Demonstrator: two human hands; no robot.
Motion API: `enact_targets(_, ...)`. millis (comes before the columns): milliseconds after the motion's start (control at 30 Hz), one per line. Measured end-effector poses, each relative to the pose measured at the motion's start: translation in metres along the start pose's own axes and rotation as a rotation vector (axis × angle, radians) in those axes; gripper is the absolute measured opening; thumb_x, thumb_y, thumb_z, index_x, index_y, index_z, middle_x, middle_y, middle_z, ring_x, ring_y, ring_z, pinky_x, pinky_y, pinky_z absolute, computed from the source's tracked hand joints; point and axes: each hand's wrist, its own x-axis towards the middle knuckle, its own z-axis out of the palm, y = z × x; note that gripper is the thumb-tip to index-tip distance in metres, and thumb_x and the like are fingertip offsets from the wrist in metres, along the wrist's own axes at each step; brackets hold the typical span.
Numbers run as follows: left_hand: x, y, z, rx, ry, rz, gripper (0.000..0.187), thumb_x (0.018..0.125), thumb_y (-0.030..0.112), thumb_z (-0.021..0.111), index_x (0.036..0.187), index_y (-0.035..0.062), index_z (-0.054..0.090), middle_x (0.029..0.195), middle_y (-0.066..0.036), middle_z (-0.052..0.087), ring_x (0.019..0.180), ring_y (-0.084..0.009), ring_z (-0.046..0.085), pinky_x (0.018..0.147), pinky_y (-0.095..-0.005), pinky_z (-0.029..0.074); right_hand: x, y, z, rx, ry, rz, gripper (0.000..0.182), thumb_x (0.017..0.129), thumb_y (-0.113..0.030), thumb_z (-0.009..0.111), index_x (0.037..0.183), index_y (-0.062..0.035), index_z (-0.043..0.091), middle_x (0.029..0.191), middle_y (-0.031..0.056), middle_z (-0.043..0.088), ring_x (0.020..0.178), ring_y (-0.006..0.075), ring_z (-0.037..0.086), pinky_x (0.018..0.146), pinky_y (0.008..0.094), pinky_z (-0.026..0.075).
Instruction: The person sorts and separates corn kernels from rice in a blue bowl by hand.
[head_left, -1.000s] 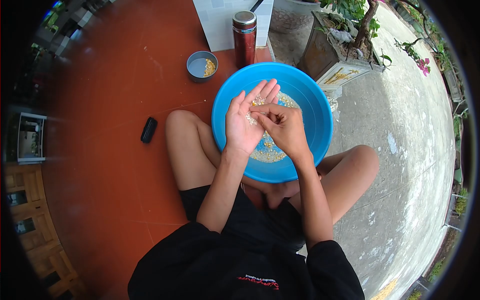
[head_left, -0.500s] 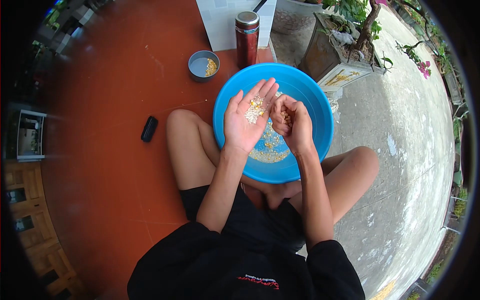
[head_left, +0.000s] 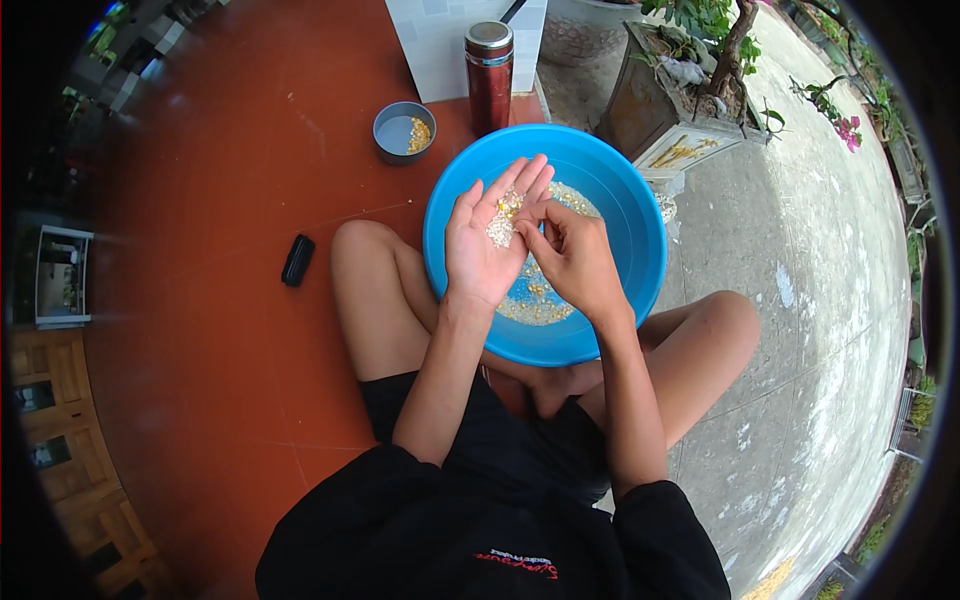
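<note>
My left hand [head_left: 472,260] lies palm up over a blue plastic basin [head_left: 652,255], fingers stretched out, with a small heap of rice grains and yellow corn kernels [head_left: 502,225] on it. My right hand [head_left: 580,262] has its thumb and index finger pinched at the edge of that heap. Its other fingers are curled; the corn kernels seen in them a moment ago are hidden now. More rice mixed with corn [head_left: 536,312] is spread on the basin's bottom, partly covered by my hands.
Left of the basin's far side stands a small grey bowl [head_left: 390,130] with corn kernels [head_left: 419,135] in it. A red thermos [head_left: 489,85] is upright behind the basin. A black case [head_left: 297,260] lies on the red floor [head_left: 210,330]. At right is a planter [head_left: 690,140].
My right hand has turned over, palm now downward, and its fingertips have come left to the heap in my left palm. My left hand has stayed nearly still.
</note>
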Motion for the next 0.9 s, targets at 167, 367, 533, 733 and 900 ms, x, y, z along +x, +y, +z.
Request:
enact_targets(167, -0.001, -0.001, 0.001, 0.000, 0.025, 0.002, 0.068, 0.115, 0.032, 0.035, 0.166, -0.0114, 0.025, 0.174, -0.028, 0.030, 0.164, -0.0373, 0.027, 0.136, -0.0475, 0.024, 0.001, 0.000, -0.005, -0.059, -0.057, -0.042, 0.012, 0.094, -0.010, 0.078, 0.101, 0.0003, 0.075, 0.064, 0.0148, 0.059, 0.054, 0.0229, 0.057, 0.056, 0.0381, 0.046)
enact_targets(367, 0.000, -0.001, 0.000, -0.008, 0.040, 0.032, 0.066, 0.115, 0.031, 0.035, 0.166, -0.0104, 0.026, 0.174, -0.027, 0.032, 0.164, -0.0364, 0.029, 0.135, -0.0471, 0.025, 0.000, 0.004, -0.005, -0.016, -0.076, 0.008, 0.014, 0.098, -0.011, 0.077, 0.104, 0.0001, 0.072, 0.063, 0.0105, 0.058, 0.054, 0.0166, 0.054, 0.053, 0.0372, 0.043)
enact_targets(533, -0.002, 0.000, 0.003, -0.026, 0.025, 0.034, 0.065, 0.115, 0.030, 0.035, 0.166, -0.0098, 0.028, 0.174, -0.025, 0.034, 0.163, -0.0348, 0.031, 0.135, -0.0465, 0.025, 0.004, 0.019, 0.006, 0.667, -0.099, 0.184, 0.020, 0.112, -0.022, 0.063, 0.105, -0.0032, 0.064, 0.066, -0.0020, 0.054, 0.052, 0.0063, 0.044, 0.048, 0.0291, 0.033)
enact_targets(733, -0.003, -0.003, 0.012, 0.069, 0.070, 0.046, 0.064, 0.114, 0.033, 0.036, 0.163, -0.0077, 0.037, 0.169, -0.023, 0.043, 0.159, -0.0330, 0.038, 0.134, -0.0450, 0.027, 0.003, 0.017, 0.010, 0.928, -0.130, 0.285, 0.036, 0.119, -0.036, 0.048, 0.095, -0.0102, 0.053, 0.066, -0.0059, 0.044, 0.050, 0.0035, 0.033, 0.045, 0.0250, 0.025)
enact_targets(900, -0.001, -0.003, 0.005, 0.075, 0.052, 0.036, 0.062, 0.114, 0.032, 0.038, 0.162, -0.0075, 0.039, 0.169, -0.023, 0.044, 0.158, -0.0326, 0.039, 0.133, -0.0446, 0.029, 0.004, 0.022, 0.003, 1.081, -0.171, 0.335, 0.045, 0.120, -0.039, 0.044, 0.088, -0.0107, 0.055, 0.065, -0.0060, 0.043, 0.050, 0.0036, 0.032, 0.045, 0.0253, 0.023)
